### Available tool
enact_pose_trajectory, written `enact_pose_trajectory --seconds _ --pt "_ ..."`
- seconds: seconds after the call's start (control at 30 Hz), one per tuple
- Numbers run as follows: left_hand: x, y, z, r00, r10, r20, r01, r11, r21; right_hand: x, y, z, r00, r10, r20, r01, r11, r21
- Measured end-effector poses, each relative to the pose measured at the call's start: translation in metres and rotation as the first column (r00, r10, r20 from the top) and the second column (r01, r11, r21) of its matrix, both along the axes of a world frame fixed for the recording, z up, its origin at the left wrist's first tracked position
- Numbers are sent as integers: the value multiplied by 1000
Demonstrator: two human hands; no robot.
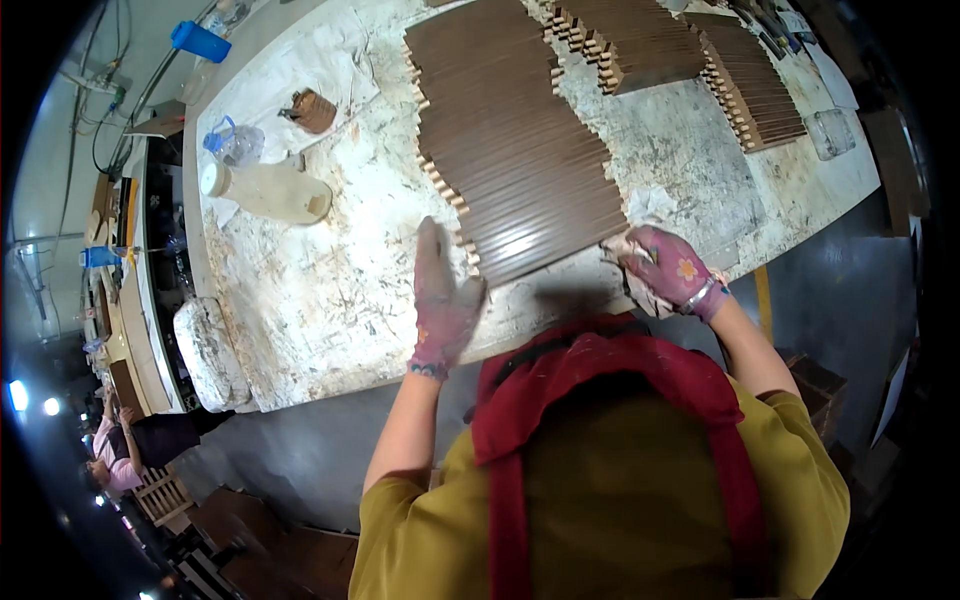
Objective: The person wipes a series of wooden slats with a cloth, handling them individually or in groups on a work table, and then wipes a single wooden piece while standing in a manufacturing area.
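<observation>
Stained white bench [330,300] fills the view, its near edge running toward 4 o'clock. At 10 o'clock lie a pale bottle [268,191], a clear jug [236,143] and a small brown cup [314,110]; their contents cannot be told. Bare bench lies below them. Left hand [442,300], gloved, lies flat and spread against the slat row's [520,150] near-left corner. Right hand [668,268] is clenched on a rag [640,212] at the row's near-right corner. More slat stacks [690,50] crowd 1 o'clock.
</observation>
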State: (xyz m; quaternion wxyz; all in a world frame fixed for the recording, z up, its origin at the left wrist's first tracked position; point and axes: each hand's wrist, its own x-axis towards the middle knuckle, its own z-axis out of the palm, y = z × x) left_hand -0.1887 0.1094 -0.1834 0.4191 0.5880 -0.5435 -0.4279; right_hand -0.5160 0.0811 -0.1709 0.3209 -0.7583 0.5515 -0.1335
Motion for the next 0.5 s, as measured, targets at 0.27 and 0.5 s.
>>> enact_pose_trajectory --seconds 0.27,0.5 --pt "2 -96 -48 856 101 -506 -223 957 -186 30 8 -6 946 322 34 -323 936 139" --pt "-15 -123 -28 595 -265 -759 91 960 -263 62 -10 -6 977 202 -63 -174 937 304"
